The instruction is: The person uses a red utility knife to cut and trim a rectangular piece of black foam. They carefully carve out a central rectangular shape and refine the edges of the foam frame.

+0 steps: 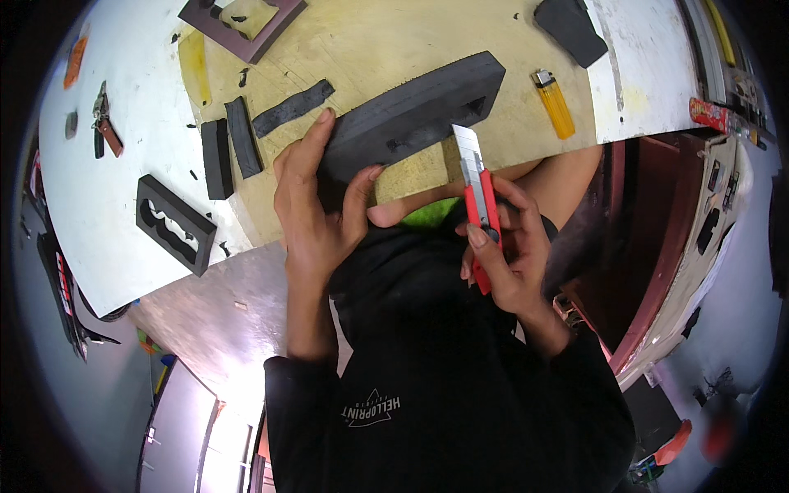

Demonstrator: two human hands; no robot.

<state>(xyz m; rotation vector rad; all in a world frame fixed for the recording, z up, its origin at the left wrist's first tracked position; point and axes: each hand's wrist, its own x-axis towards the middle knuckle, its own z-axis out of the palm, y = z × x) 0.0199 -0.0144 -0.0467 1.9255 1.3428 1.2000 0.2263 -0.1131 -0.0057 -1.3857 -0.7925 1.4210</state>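
My left hand (316, 201) grips the left end of a dark grey foam block (411, 103), fingers behind it and thumb on its near side. The block is tilted up over the table's near edge, and cut hollows show in its lower face. In my right hand (514, 238) is a red utility knife (483, 218), its snap-off blade (466, 144) extended and pointing up toward the block. The blade tip appears close below the block; whether it touches, I cannot tell. Dark foam strips (242, 135) lie left of my left hand, near a foam frame with a wavy cutout (175, 223).
A yellow lighter (555, 105) lies right of the block. Further back are a black foam piece (573, 31) and a maroon-edged foam frame (255, 41). Pliers-like tool with brown handle (107, 127) rests at the left on the white table (99, 238). A reddish cabinet (649, 238) stands right.
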